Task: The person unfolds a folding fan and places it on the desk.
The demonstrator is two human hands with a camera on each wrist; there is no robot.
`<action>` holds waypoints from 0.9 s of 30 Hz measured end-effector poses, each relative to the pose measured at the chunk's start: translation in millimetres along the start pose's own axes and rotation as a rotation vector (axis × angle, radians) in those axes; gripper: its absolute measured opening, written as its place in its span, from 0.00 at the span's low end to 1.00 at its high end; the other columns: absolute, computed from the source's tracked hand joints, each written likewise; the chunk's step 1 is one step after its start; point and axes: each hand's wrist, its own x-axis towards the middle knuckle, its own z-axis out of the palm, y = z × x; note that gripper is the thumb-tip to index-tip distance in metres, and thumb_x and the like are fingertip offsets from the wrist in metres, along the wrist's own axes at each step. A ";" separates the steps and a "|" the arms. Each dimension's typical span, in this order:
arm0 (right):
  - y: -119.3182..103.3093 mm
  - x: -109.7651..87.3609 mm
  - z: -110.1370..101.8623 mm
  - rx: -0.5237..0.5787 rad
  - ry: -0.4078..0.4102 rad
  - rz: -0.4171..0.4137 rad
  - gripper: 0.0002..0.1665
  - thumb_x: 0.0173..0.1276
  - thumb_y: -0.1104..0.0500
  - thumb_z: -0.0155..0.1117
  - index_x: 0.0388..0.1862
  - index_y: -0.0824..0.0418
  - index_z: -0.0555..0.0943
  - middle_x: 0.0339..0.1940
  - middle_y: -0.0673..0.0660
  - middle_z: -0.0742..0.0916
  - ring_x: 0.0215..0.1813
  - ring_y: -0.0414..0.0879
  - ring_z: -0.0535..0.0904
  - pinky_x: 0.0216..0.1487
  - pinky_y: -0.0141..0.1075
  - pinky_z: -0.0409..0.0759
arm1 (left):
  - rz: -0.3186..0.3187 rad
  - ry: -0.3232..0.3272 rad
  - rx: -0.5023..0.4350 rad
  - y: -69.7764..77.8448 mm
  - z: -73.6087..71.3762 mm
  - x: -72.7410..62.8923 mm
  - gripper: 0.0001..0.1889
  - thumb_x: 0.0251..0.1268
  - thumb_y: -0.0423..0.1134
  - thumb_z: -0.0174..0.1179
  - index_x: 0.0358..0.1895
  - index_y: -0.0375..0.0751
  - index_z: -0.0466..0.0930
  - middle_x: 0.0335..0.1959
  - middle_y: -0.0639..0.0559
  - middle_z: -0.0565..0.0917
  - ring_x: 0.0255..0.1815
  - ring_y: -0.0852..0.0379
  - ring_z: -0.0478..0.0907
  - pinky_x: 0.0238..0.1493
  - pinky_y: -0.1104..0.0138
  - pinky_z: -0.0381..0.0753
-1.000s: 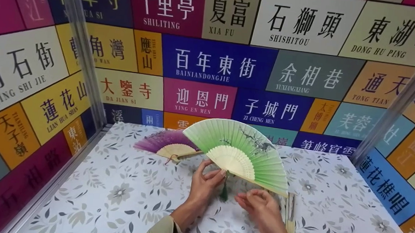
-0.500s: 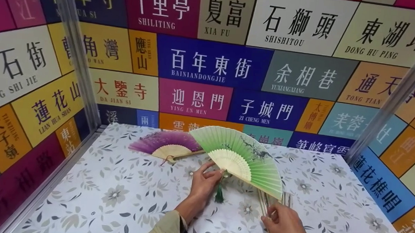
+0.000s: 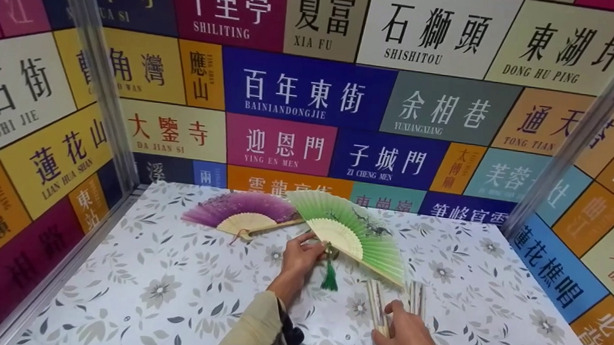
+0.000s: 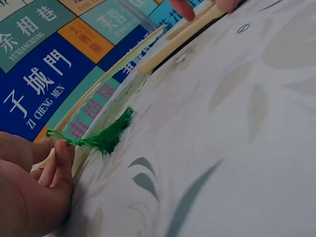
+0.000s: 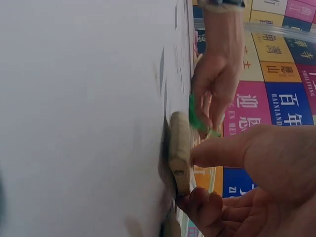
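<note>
A spread green folding fan (image 3: 379,251) with dark branch prints and a pale ribbed base overlaps the far side of the table. My left hand (image 3: 297,257) pinches it at the pivot, where a green tassel (image 3: 330,277) hangs; the left wrist view shows fingertips at the tassel's (image 4: 111,136) cord. To the right, my right hand (image 3: 409,333) holds a folded fan (image 3: 375,302) between thumb and fingers, its wooden end (image 5: 178,148) close over the table in the right wrist view. Another folded fan (image 3: 416,298) lies just right of it, partly behind the hand.
An open purple fan (image 3: 267,210) with a pale base and red cord lies at the back left, its right end against the green fan. White floral cloth (image 3: 174,255) covers the table. Colourful sign panels (image 3: 307,87) wall the back and both sides.
My right hand has moved from near the green fan's lower edge down to the folded fans and taken hold of one, drawing it leftward. The green fan has lowered toward the table.
</note>
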 end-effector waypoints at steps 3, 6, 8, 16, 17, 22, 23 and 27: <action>-5.0 -3.2 4.4 0.043 -0.019 -0.027 0.24 0.68 0.57 0.76 0.58 0.59 0.77 0.26 0.55 0.82 0.27 0.48 0.75 0.31 0.39 0.74 | -0.029 0.010 0.027 3.0 -0.2 5.0 0.25 0.71 0.31 0.71 0.69 0.28 0.80 0.45 0.33 0.93 0.29 0.60 0.89 0.37 0.69 0.92; -7.6 -5.8 7.7 0.073 -0.027 -0.064 0.24 0.65 0.58 0.76 0.56 0.59 0.78 0.25 0.55 0.81 0.26 0.47 0.74 0.30 0.37 0.72 | -0.047 0.003 0.089 5.8 1.0 6.8 0.25 0.71 0.32 0.71 0.69 0.29 0.81 0.44 0.35 0.93 0.29 0.60 0.90 0.37 0.69 0.93; -9.2 -7.3 9.3 0.091 -0.033 -0.082 0.24 0.65 0.57 0.77 0.56 0.59 0.78 0.25 0.55 0.81 0.26 0.47 0.74 0.30 0.37 0.72 | -0.058 0.000 0.133 6.7 2.1 7.3 0.25 0.71 0.33 0.72 0.68 0.29 0.81 0.43 0.37 0.94 0.29 0.60 0.90 0.36 0.70 0.92; -12.3 -11.5 15.0 0.148 -0.078 -0.149 0.24 0.68 0.55 0.76 0.58 0.60 0.78 0.26 0.54 0.81 0.26 0.47 0.75 0.29 0.37 0.72 | 0.040 0.033 0.313 5.0 6.7 3.9 0.23 0.68 0.34 0.75 0.63 0.28 0.85 0.35 0.40 0.94 0.29 0.51 0.93 0.29 0.73 0.87; -12.3 -11.9 15.7 0.150 -0.077 -0.169 0.24 0.68 0.55 0.75 0.58 0.61 0.79 0.26 0.53 0.81 0.26 0.47 0.75 0.29 0.37 0.72 | 0.073 0.031 0.329 4.8 7.2 2.8 0.22 0.68 0.33 0.75 0.62 0.27 0.85 0.35 0.38 0.94 0.30 0.48 0.94 0.29 0.73 0.87; -12.8 -14.1 16.6 0.169 -0.057 -0.249 0.24 0.67 0.55 0.74 0.59 0.62 0.79 0.25 0.52 0.80 0.25 0.46 0.75 0.27 0.35 0.71 | 0.203 -0.002 0.370 4.9 9.4 -1.4 0.16 0.69 0.27 0.71 0.56 0.21 0.85 0.35 0.34 0.93 0.33 0.42 0.94 0.32 0.69 0.90; -13.0 -14.4 16.3 0.179 -0.051 -0.255 0.24 0.68 0.56 0.74 0.59 0.61 0.78 0.26 0.51 0.80 0.25 0.46 0.75 0.27 0.35 0.71 | 0.216 -0.003 0.394 5.0 9.6 -1.7 0.16 0.69 0.27 0.71 0.56 0.21 0.86 0.34 0.34 0.93 0.32 0.43 0.94 0.31 0.70 0.89; -13.5 -15.2 15.0 0.209 -0.016 -0.266 0.25 0.67 0.57 0.73 0.60 0.61 0.77 0.26 0.51 0.81 0.25 0.44 0.75 0.27 0.34 0.72 | 0.252 0.006 0.516 4.5 8.6 -2.7 0.18 0.67 0.31 0.74 0.56 0.26 0.87 0.32 0.41 0.93 0.29 0.55 0.89 0.32 0.69 0.86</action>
